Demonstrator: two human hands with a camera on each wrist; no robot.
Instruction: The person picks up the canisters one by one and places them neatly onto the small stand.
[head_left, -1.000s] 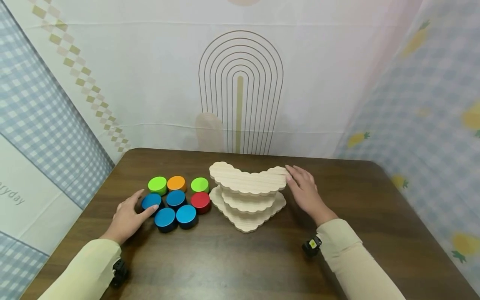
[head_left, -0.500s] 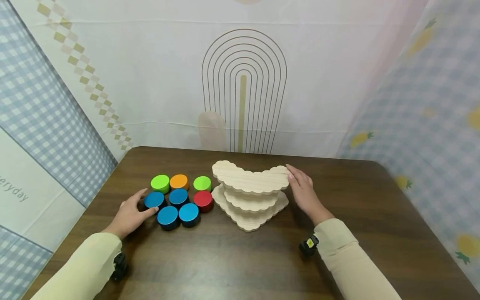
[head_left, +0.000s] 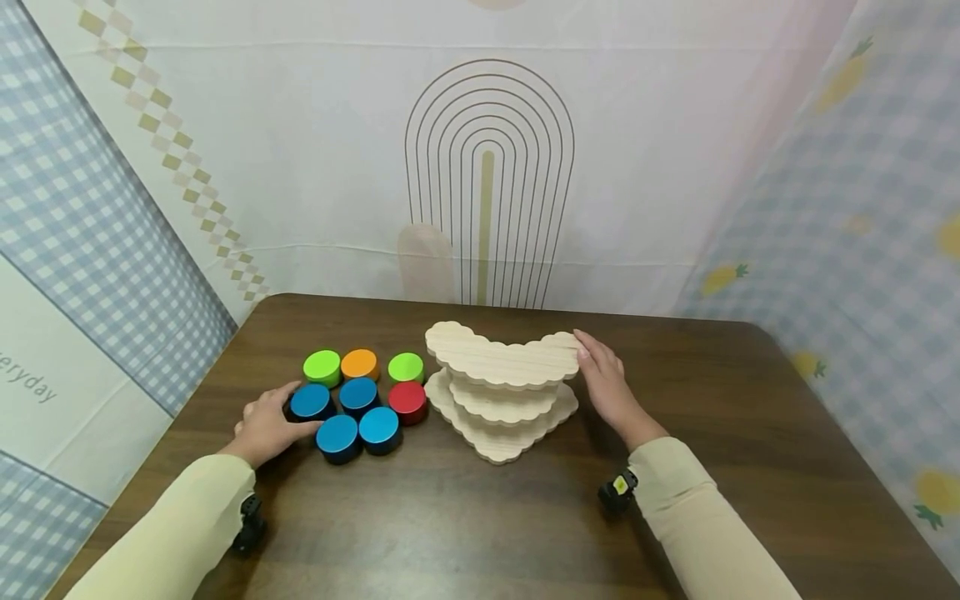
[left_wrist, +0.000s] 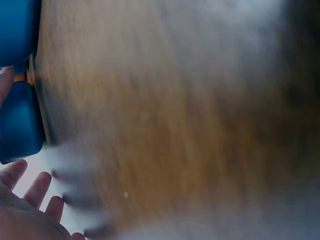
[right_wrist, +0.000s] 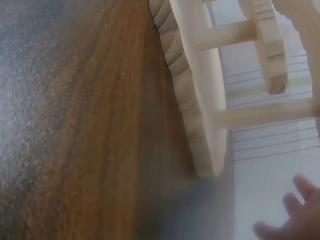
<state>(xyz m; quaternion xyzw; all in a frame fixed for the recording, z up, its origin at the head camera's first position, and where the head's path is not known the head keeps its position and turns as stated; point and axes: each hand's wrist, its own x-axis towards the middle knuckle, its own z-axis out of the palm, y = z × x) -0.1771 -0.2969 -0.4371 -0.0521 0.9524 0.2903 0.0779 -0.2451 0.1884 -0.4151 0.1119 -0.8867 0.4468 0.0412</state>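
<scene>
In the head view, my left hand [head_left: 268, 427] is around the leftmost blue round tin [head_left: 312, 401], thumb at its near side and fingers at its far-left side. The left wrist view shows the thumb [left_wrist: 4, 85] between two blue tins, with the other fingers spread. At the right, my right hand [head_left: 609, 387] touches the right end of a pale wooden tiered stand [head_left: 504, 360] with scalloped edges. In the right wrist view several fingers [right_wrist: 295, 207] are extended apart from the lower tier; the contact itself is out of that view.
Beside the held tin are more blue tins [head_left: 338, 437], a red tin [head_left: 408, 401], two green tins [head_left: 322, 367] and an orange tin [head_left: 360, 365]. All stand close together on the brown wooden table [head_left: 465, 525], left of the stand. A printed curtain [head_left: 330, 167] hangs behind.
My left hand has moved slightly right and in around the leftmost blue tin. The fingers of my right hand have drawn together at the stand's edge. The stand and tins stay in place.
</scene>
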